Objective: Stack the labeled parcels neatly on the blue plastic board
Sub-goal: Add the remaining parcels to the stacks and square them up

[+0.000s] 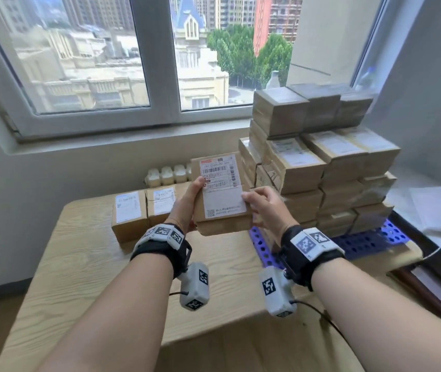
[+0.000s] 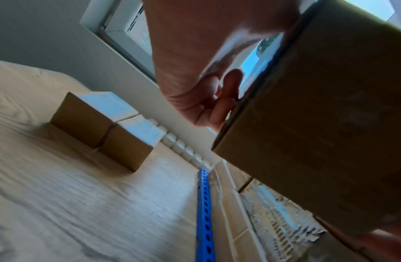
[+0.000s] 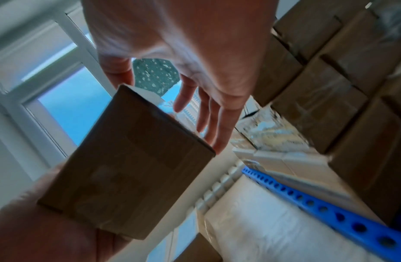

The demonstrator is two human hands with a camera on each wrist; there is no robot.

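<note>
- Left hand gripped the held parcel along its left edge: thumb on the labelled top face, the other fingers curled against the side and under it.
- Held parcel was off the table, tilted with its label toward the head camera, just left of the stack.
- Right hand sat at the parcel's right edge, fingers straight and spread; thumb tip touched the label's edge. No grip there – it looked like steadying contact only. Whether the fingertips touched the far side, I could not tell.
- Parcel stack stood on the blue plastic board at the table's right side, several tiers high, stepped, labels up on the middle tier.
- Held parcel was near the stack's left face, not touching it as far as the head view showed.
- Two labelled parcels lay side by side on the table, left of the left hand, touching each other.
- Wrist views were motion-blurred.
</note>
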